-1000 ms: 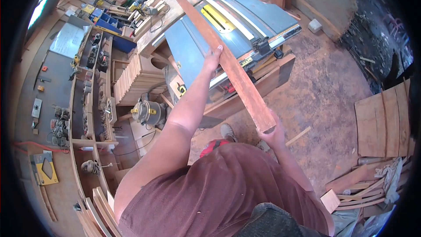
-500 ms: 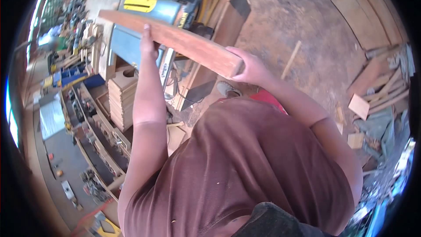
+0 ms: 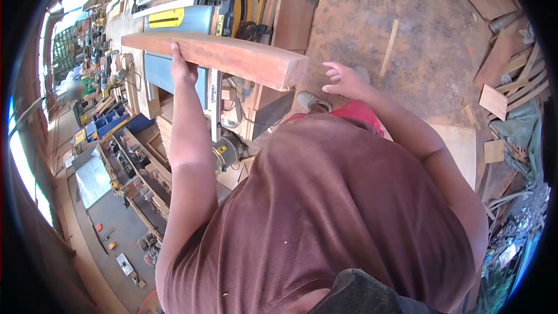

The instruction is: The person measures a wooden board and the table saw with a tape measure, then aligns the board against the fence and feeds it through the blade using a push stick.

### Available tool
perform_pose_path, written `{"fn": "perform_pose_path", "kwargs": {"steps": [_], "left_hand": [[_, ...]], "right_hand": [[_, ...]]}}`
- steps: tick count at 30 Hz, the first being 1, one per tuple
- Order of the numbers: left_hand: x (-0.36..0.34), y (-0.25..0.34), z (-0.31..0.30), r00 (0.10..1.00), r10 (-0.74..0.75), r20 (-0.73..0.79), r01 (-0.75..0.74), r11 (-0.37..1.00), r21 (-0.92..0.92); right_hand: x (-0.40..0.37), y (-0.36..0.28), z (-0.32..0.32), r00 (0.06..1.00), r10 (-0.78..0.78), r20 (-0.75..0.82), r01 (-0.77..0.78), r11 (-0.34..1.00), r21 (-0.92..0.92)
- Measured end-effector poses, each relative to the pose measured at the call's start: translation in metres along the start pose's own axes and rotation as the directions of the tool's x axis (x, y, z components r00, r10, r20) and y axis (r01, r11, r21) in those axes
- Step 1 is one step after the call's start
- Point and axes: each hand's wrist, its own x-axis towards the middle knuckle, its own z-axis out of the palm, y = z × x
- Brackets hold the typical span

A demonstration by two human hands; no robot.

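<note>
A thick reddish wooden beam is held up in front of me, above the blue table saw. My left hand grips it left of its middle, thumb on the near face and the other fingers hidden behind or under the wood. Just off the beam's right end, my right hand is apart from it, fingers spread and holding nothing. Beyond the beam, the saw's yellow insert plate shows.
A workbench with compartments of tools runs along my left. On the brown floor lies a thin wooden strip. Offcuts and boards are piled at the right, and a pale panel lies by my right arm.
My right hand has let go of the beam's near end and moved slightly right. The beam has levelled out and shifted a little left, still in my left hand.
</note>
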Motion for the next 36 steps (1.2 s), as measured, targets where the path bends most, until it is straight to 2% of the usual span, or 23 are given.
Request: {"fn": "perform_pose_path", "kwargs": {"steps": [3, 5, 7, 8, 10, 11, 14, 15, 17, 18, 36], "left_hand": [[0.008, -0.003, -0.005, 0.999, -0.001, -0.054, 0.001, 1.000, 0.011], [0.010, -0.005, -0.007, 0.999, -0.008, -0.038, 0.008, 1.000, 0.014], [0.005, -0.002, -0.003, 0.999, -0.013, -0.041, 0.014, 1.000, 0.007], [0.004, -0.002, -0.004, 1.000, -0.004, -0.008, 0.004, 1.000, -0.008], [0.014, -0.008, -0.010, 1.000, -0.014, -0.008, 0.014, 1.000, -0.020], [0.014, -0.007, -0.008, 0.998, -0.020, -0.062, 0.021, 1.000, 0.004], [0.011, -0.007, -0.007, 0.999, 0.003, -0.032, -0.002, 1.000, 0.014], [0.007, -0.004, -0.004, 0.999, 0.001, -0.050, 0.001, 0.999, 0.040], [0.000, -0.002, -0.001, 0.998, 0.022, -0.053, -0.021, 0.999, 0.036], [-0.001, -0.001, -0.001, 0.998, 0.034, -0.045, -0.032, 0.998, 0.046], [0.005, -0.005, -0.005, 0.995, 0.029, -0.090, -0.024, 0.998, 0.064]], "right_hand": [[-0.001, -0.018, -0.001, 0.998, -0.057, -0.028, 0.058, 0.998, 0.036], [-0.003, -0.039, -0.001, 0.993, -0.112, -0.036, 0.113, 0.993, 0.036], [-0.007, -0.071, 0.001, 0.962, -0.260, -0.089, 0.261, 0.965, 0.001], [-0.009, -0.086, 0.002, 0.955, -0.288, -0.066, 0.289, 0.957, -0.003], [-0.011, -0.111, 0.001, 0.878, -0.456, -0.144, 0.441, 0.889, -0.122], [-0.011, -0.124, 0.001, 0.869, -0.480, -0.118, 0.466, 0.876, -0.124], [-0.006, -0.145, 0.001, 0.820, -0.568, -0.071, 0.542, 0.810, -0.225], [-0.002, -0.149, 0.002, 0.814, -0.578, -0.055, 0.553, 0.801, -0.230], [0.003, -0.156, 0.003, 0.888, -0.458, 0.041, 0.456, 0.866, -0.208], [0.005, -0.155, 0.003, 0.884, -0.464, 0.051, 0.463, 0.860, -0.215], [0.010, -0.143, 0.008, 0.859, -0.512, 0.001, 0.497, 0.833, -0.244]]}}
